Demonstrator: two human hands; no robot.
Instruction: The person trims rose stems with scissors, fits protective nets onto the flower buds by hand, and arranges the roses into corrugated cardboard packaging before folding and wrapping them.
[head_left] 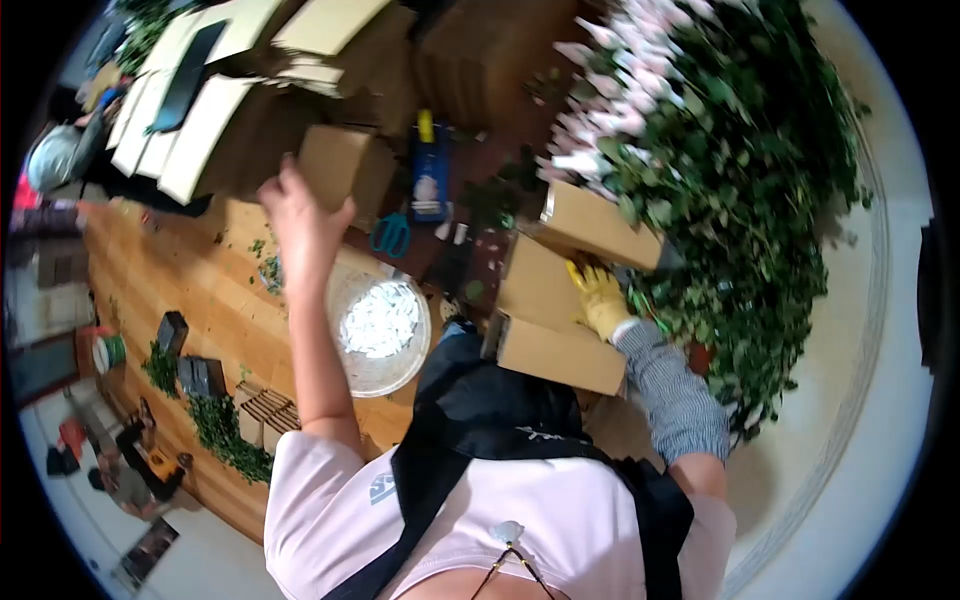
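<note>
To my left I see a warm wooden plank floor (225, 320), running to a pale wall (215, 558) bearing a dark panel (149, 548).

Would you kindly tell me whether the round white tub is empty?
The round white tub isn't empty: small white pieces lie heaped inside.

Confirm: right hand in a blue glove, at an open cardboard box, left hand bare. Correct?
Not quite: the head view shows the glove on the right hand is yellow, not blue. That hand is at an open cardboard box, and the left hand is bare.
</note>
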